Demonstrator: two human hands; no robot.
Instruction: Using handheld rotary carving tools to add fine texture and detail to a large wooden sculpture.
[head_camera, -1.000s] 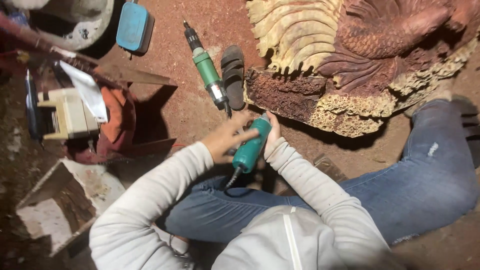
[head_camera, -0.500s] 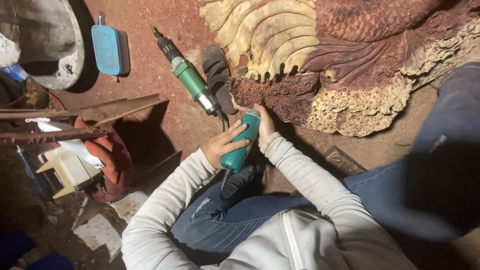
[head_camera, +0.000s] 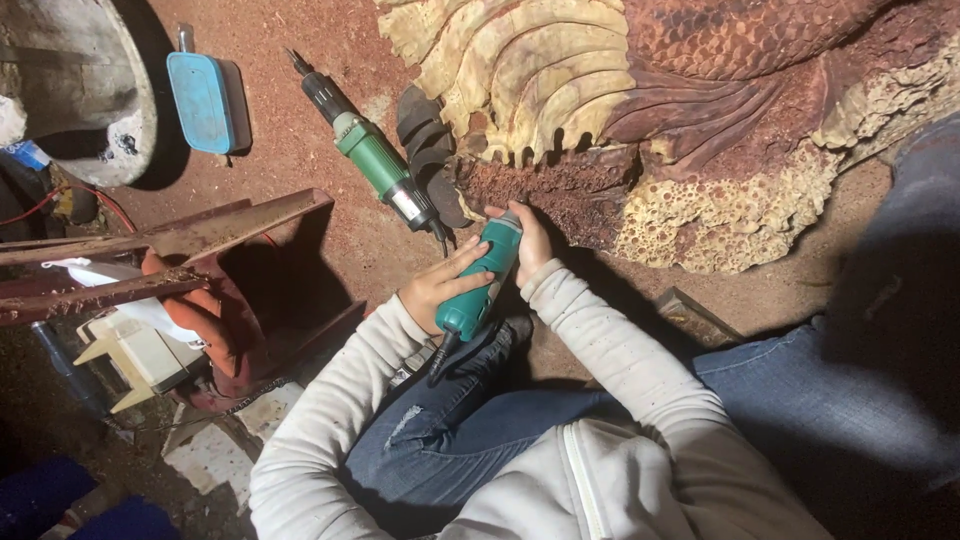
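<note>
Step in hand: power carving on the lower edge of the large wood carving (head_camera: 640, 120), judged from the posture and tool placement. Teal rotary tool (head_camera: 482, 280) held in both hands, low in the middle of the scene, above the knee in blue jeans (head_camera: 470, 420). Left hand (head_camera: 440, 290) wrapped around the rear half of the body, grip clenched on the tool. Right hand (head_camera: 530, 240) cupped around the front end, grip likewise closed on the tool, steadying the nose.

Orientation: long axis running diagonally, from near-left to far-right. Working end pointing far and slightly right, toward the dark reddish recess under the pale ribbed section of the carving. Rear end, with its black cord (head_camera: 440, 360), pointing back toward the body. Bit hidden behind the right hand; contact with the wood cannot be confirmed.

Next move, as a judgement: calls for a firm two-handed hold, the nose kept square to the recess, light pressure, the cord kept off the knee and away from the bit.

Surroundings: second green power tool (head_camera: 375, 160) lying idle on the red dusty floor (head_camera: 300, 120), just left of the carving, its tip pointing far-left. Dark sandal (head_camera: 425, 140) beside it. Blue rectangular box (head_camera: 200, 100) farther left. Rusty metal frame (head_camera: 180, 240) at left, with a pale block (head_camera: 140, 350) below it.
</note>
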